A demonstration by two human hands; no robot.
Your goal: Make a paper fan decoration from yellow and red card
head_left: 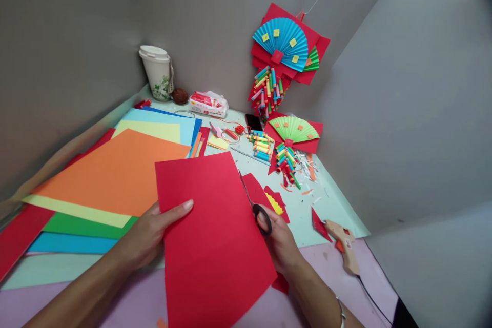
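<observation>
grey walls close in the workspace on the sides that we see, around a lilac table spread with a pale green cover. a pile of coloured paper, orange on top with yellow, green, blue and red below, fills the left side. in front of it, at the centre near the camera, we find the red sheet, plain and smooth, its right side slanting outward and its foot running out of the frame; it blocks our view of the middle of the table. on the far wall hangs a red ornament with a blue fan and bundled paper tubes. the left hand clamps the sheet, thumb on top, other fingers hidden beneath. the right hand grips scissors, thumb through the black loop, blades at the sheet's right edge; whether they are parted, we cannot tell. a green fan piece lies on the cover, a lidded cup stands at the back, and a glue gun lies at right. smaller still, we note a packet of wipes, cut red pieces just behind the right hand, loose paper rolls, a phone and paper scraps.
</observation>
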